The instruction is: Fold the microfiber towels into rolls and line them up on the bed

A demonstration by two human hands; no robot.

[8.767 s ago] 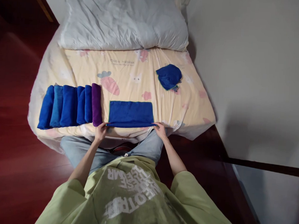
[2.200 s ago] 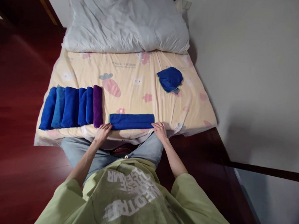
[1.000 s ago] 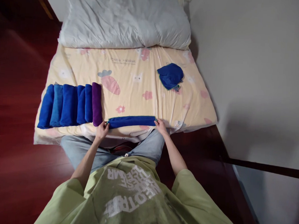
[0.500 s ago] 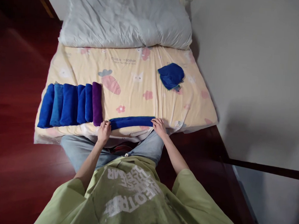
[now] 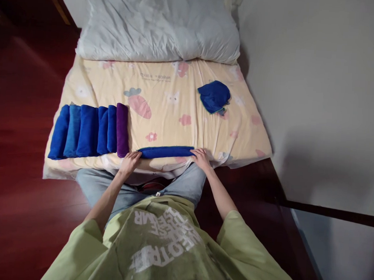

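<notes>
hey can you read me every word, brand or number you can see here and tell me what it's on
Sheet: probably "Cute +", then a blurred word; the line beneath is too small to read.
Shirt: large white letters, upside down and creased; I can't read a whole word for sure.
Rolled cloths, flattened cloth, crumpled cloth: no text that I can see.

A loose light-green shirt (image 5: 245,267) spreads across the bottom of the frame, its wide sleeves (image 5: 82,239) ending near the elbows. White block letters (image 5: 153,257), upside down, mark its blotchy olive front. Above the hem, a small white tag (image 5: 158,194) and faded blue jeans (image 5: 186,186).
</notes>
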